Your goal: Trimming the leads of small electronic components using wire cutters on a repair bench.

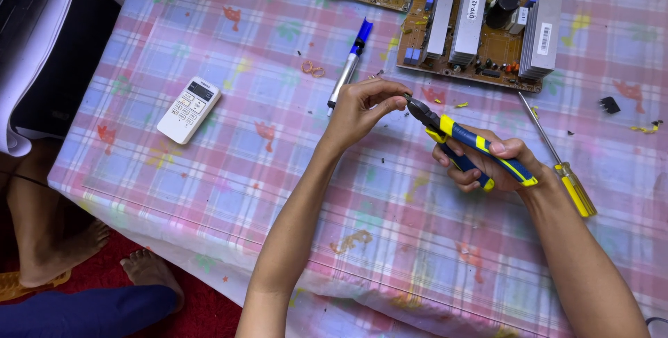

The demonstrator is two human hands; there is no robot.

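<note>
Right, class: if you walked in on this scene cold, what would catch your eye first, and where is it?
First, the two hands at the centre: the right hand grips blue-and-yellow pliers whose tip meets something tiny pinched in the left hand. Next, the big circuit board at the top of the checked tablecloth. A white remote control lies to the left, a yellow-handled screwdriver to the right.

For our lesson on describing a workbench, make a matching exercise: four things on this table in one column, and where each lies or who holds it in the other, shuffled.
Things:
1. cutting pliers
2. screwdriver
3. remote control
4. circuit board

Places:
A. top of the table, past both hands
B. lying just right of the right hand
C. gripped in the right hand
D. on the cloth, left of the left hand

Pairs: 1-C, 2-B, 3-D, 4-A
</note>
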